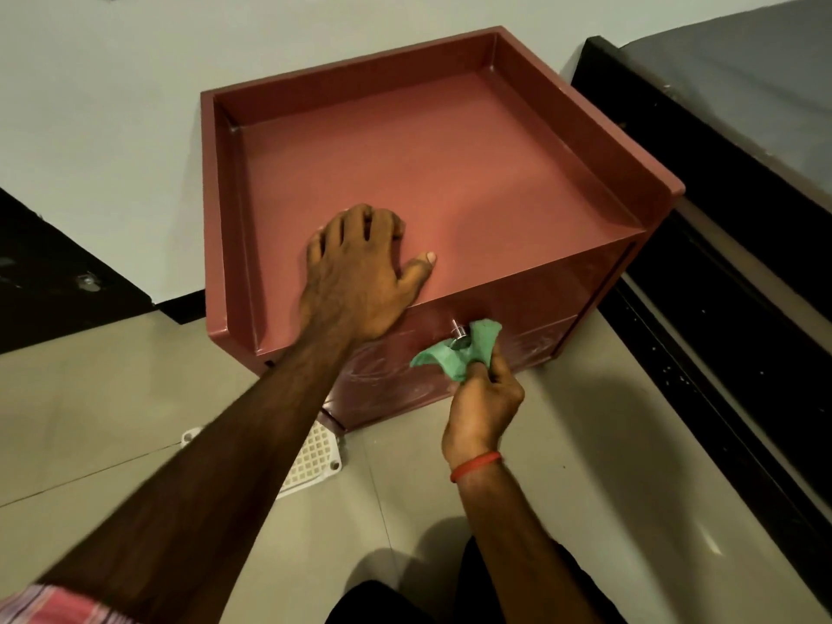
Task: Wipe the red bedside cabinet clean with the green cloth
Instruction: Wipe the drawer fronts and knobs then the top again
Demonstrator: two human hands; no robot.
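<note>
The cabinet (450,173) stands on the tiled floor (112,398) against a pale wall (112,105), filling the middle of the view. Its top is a shallow tray with raised rims at 9, 12 and 3 o'clock and an open edge at 6 o'clock, toward the person.

The left hand (360,272) lies palm down on the top, near that 6 o'clock edge and a little toward 9 o'clock. Its fingers are spread apart and curl slightly at the tips, the thumb points toward 3 o'clock, and it holds nothing; the heel of the hand reaches over the front edge. The forearm runs back toward 7 o'clock, ending in a checked sleeve (49,601).

The right hand (484,398) is lower, in front of the cabinet's front face. Its fingers are closed tight around a bunched cloth (450,353), which sticks out above the fist toward 12 o'clock. The cloth is pressed around a small metal knob (459,330) on the front face, wrapping its lower side. Pale streaks show on the front face around the cloth. A red band (475,466) circles the right wrist.

A white grille (315,457) lies on the floor at 7 o'clock from the cabinet, partly under the left forearm. A dark bed frame (720,263) runs along the 3 o'clock side.
</note>
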